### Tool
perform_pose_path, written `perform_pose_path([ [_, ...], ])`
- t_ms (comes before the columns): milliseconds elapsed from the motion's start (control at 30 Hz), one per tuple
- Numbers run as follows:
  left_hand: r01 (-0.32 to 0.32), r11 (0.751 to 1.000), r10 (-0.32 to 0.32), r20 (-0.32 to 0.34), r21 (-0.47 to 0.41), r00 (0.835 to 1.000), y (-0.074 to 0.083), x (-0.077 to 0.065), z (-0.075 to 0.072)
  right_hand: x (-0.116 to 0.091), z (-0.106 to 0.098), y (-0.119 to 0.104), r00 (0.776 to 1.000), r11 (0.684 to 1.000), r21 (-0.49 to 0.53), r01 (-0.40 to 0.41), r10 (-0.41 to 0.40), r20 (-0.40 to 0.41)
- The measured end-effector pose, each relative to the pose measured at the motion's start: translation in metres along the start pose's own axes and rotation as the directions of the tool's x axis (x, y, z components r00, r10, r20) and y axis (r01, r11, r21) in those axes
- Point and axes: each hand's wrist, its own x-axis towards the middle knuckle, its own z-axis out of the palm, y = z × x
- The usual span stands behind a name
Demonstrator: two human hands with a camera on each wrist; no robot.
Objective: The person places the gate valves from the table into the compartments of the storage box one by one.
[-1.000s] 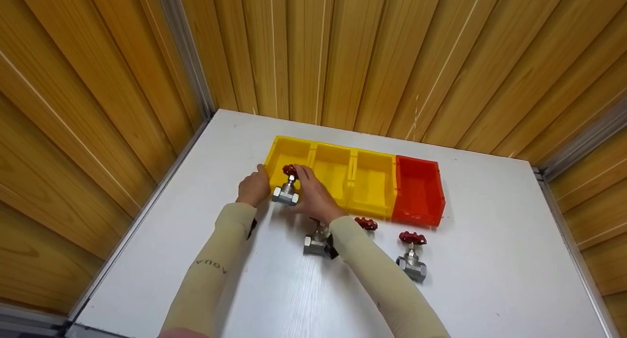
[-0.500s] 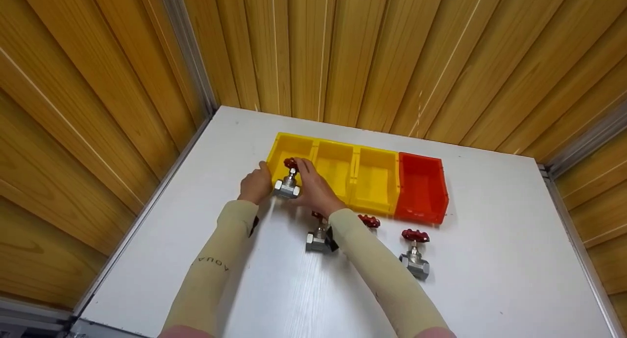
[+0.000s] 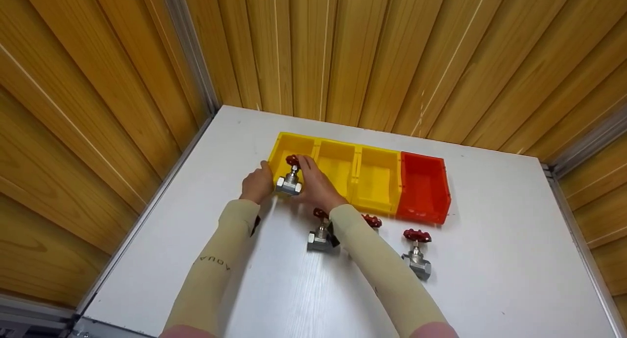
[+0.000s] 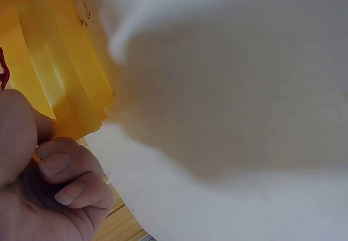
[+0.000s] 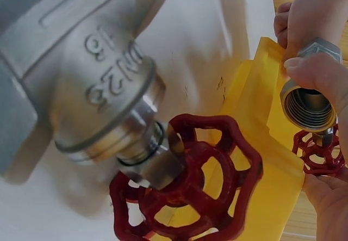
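A white, faintly streaked tabletop [image 3: 490, 220] stands between yellow-brown wood-panelled walls [image 3: 343, 49] joined by a grey metal corner post [image 3: 188, 44]. Toward its far edge sit three yellow plastic bins [image 3: 379, 176] in a row, with a red plastic bin [image 3: 423, 186] at the right end.

Most of the tabletop's near edge is cut off. The right sleeve [image 3: 382, 264] hides most of one valve, leaving its red handwheel [image 3: 373, 221] showing, and partly covers a second silver valve [image 3: 318, 240]; another red-wheeled valve [image 3: 417, 259] lies farther right.

The silver metal valve with a red handwheel [image 3: 289, 183] is between the hands, at the leftmost bin's near side; whether it touches the bin cannot be told. The right hand [image 3: 318, 186] grips it, fingers curved at the wheel. The left hand [image 3: 257, 183] pinches the leftmost yellow bin [image 3: 296, 144] by its edge.
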Motion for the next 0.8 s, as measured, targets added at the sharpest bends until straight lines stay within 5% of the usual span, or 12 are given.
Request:
perform_pose_path([
  [800, 0.059, 0.998, -0.058, 0.057, -0.011, 0.997, 0.003, 0.003, -0.001, 0.014, -0.004, 0.001, 0.998, 0.999, -0.007, -0.046, 0.046, 0.031],
])
